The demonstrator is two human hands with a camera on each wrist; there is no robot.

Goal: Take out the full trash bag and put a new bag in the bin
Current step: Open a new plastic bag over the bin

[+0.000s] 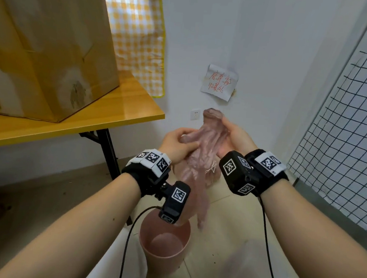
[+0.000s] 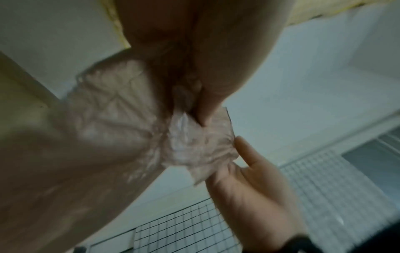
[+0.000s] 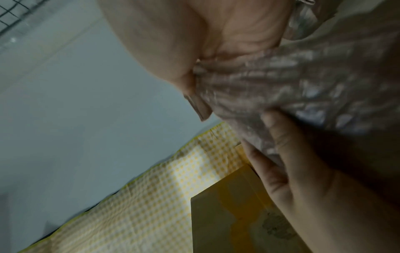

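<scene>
Both hands are raised at chest height over the bin (image 1: 163, 244), working a thin pinkish bag (image 1: 200, 160) that is bunched into a crumpled rope. The bag's long axis runs near vertical: its top sits between the two hands and its free tail hangs down toward the bin's open mouth, ending just above the rim on the right side. Left hand (image 1: 178, 146) grips the bag from the left, fingers (image 2: 213, 95) curled and pinching a fold of film near the top. Right hand (image 1: 233, 138) holds the upper end from the right, thumb and fingers closed on the gathered plastic; in the left wrist view its fingers (image 2: 244, 150) lie along the edge of the film. Palms face each other, forearms converging, wrists roughly level. Bin interior looks bare, with no liner showing, so the step in hand is judged to be opening the new bag. The next move turns on finding the bag's mouth; whether it lies at the held top or the hanging tail cannot be told. Neither hand is clearly nearer the bin. Behind: a tabletop (image 1: 113, 120) with a cardboard box (image 1: 47, 47), at left, well apart from the bin.
</scene>
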